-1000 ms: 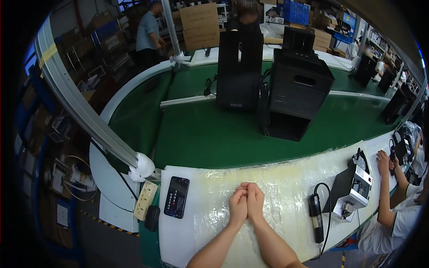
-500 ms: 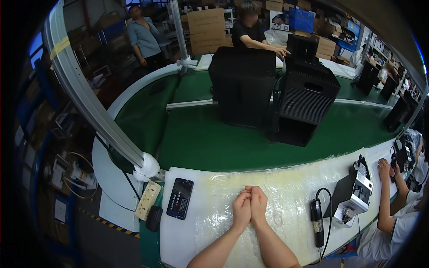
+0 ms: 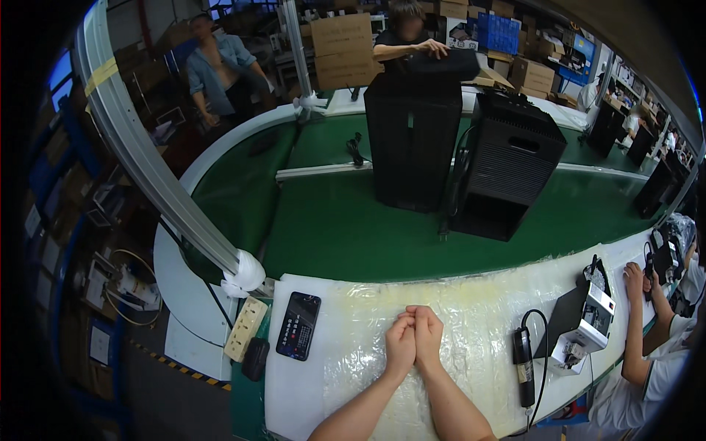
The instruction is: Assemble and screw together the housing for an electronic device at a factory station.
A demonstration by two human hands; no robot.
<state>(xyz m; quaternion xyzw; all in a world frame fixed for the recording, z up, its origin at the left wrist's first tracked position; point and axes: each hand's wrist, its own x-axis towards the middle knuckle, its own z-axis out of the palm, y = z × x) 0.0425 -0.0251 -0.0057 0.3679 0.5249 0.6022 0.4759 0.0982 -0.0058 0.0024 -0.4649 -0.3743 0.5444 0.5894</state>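
Note:
My left hand (image 3: 401, 345) and my right hand (image 3: 426, 335) rest together on the plastic-wrapped white bench top (image 3: 353, 397). Their inner sides are pressed against each other and the fingers are curled in, so both are closed; nothing shows in them. Left of them lies a smartphone (image 3: 298, 326) with its screen lit. To the right, a black corded power screwdriver (image 3: 523, 367) lies beside a black-and-silver metal device (image 3: 581, 331). Neither hand touches these things.
Two tall black cabinets, the left one (image 3: 412, 147) and the right one (image 3: 507, 162), stand on the green conveyor belt (image 3: 331, 228). A power strip (image 3: 245, 328) sits by a metal post (image 3: 162, 169). Across the belt, a person handles a black box (image 3: 445, 65). Another person's arm (image 3: 634, 323) is at right.
My hands stay pressed together in place. Both cabinets sit slightly farther right. The person across has shifted the black box leftward and tipped it. The person at far left has turned and moved left.

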